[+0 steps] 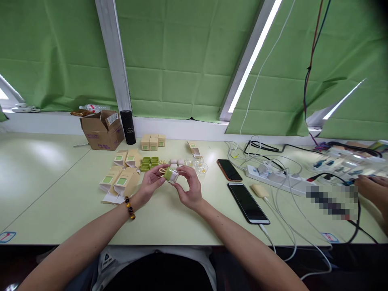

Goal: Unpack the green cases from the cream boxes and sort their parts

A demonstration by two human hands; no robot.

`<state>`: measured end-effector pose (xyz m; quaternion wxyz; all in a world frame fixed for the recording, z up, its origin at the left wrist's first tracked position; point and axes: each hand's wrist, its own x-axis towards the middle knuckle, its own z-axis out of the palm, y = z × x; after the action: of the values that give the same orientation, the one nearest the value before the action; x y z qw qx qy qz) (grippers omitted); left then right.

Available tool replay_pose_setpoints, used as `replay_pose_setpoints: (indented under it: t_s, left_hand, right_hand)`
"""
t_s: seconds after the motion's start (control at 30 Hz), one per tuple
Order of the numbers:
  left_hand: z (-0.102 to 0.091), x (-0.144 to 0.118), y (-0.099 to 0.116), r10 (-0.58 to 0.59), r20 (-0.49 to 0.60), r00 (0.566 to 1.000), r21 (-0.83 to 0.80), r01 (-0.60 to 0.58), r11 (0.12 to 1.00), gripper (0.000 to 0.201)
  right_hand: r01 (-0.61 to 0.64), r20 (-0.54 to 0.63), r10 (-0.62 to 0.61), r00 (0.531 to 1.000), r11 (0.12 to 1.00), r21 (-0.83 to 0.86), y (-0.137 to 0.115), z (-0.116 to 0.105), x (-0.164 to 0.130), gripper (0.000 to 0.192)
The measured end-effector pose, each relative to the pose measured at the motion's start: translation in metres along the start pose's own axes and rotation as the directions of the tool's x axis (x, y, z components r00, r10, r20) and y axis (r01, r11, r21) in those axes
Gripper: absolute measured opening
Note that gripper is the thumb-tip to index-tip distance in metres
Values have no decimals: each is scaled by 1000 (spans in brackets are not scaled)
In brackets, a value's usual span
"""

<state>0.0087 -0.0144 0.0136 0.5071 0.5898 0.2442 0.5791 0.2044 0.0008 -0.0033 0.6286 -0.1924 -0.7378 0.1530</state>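
Note:
Between my two hands, above the table, is a small see-through container with a green cap and a beige cord loop (171, 174). My left hand (150, 182) pinches it at the green, corded end. The fingers and thumb of my right hand (190, 188) close round its see-through end. Just beyond my left hand lie several green square caps (150, 161). Pale pink pieces (177, 161) sit behind the held container, and see-through plastic shells (198, 165) lie to their right. Several opened kraft paper boxes (121, 178) rest left of my left hand.
Small kraft boxes (153, 141) stand at the back beside a black cylinder (128, 127) and a cardboard carton (103, 131). Two phones (248, 203), a power strip (275, 180) and tangled cables occupy the right. Another person's hand (372, 192) is at the far right.

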Motion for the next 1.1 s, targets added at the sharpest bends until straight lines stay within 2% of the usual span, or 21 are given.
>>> replay_pose_setpoints:
  t_s: [0.1, 0.13, 0.2, 0.27, 0.33, 0.4, 0.47, 0.6, 0.9, 1.0, 1.1]
  left_hand:
    - [2, 1, 3, 21, -91, 996, 99, -12, 995, 47]
    - [3, 2, 3, 35, -137, 990, 147, -14, 989, 43]
    - [3, 4, 2, 65, -214, 975, 239, -13, 971, 37]
    - [3, 7, 0, 84, -251, 964, 303, -4, 953, 35]
    - [4, 9, -1, 78, -269, 960, 336, 18, 942, 37]
    - [4, 11, -1, 52, -274, 960, 336, 45, 941, 41]
    - [4, 12, -1, 32, -268, 963, 325, 59, 944, 42]
    - [4, 12, -1, 4, -268, 963, 330, 88, 940, 37]
    - [7, 9, 4, 91, -325, 941, 453, 71, 889, 31]
    - [9, 9, 5, 82, -353, 932, 421, 80, 903, 35]
    - [7, 11, 4, 37, -414, 909, 294, 95, 951, 40]
  right_hand:
    - [-237, 3, 244, 970, 940, 246, 0, 1, 3, 51]
    - [-322, 39, 329, 943, 883, 342, 1, 1, 5, 48]
    - [-476, 171, 459, 872, 712, 516, 2, 1, 7, 45]
    - [-596, 320, 529, 786, 509, 621, 4, 2, 7, 42]
    - [-667, 422, 565, 709, 344, 661, 4, 3, 6, 39]
    - [-700, 473, 584, 659, 248, 670, 4, 4, 5, 38]
    - [-714, 496, 595, 632, 200, 671, 4, 5, 4, 39]
    - [-737, 507, 615, 604, 190, 649, 6, 4, 4, 40]
    - [-764, 507, 586, 632, 365, 531, 10, 8, -2, 54]
    - [-766, 495, 594, 634, 396, 506, 8, 8, -1, 51]
    - [-755, 475, 594, 649, 429, 495, 7, 7, 2, 50]
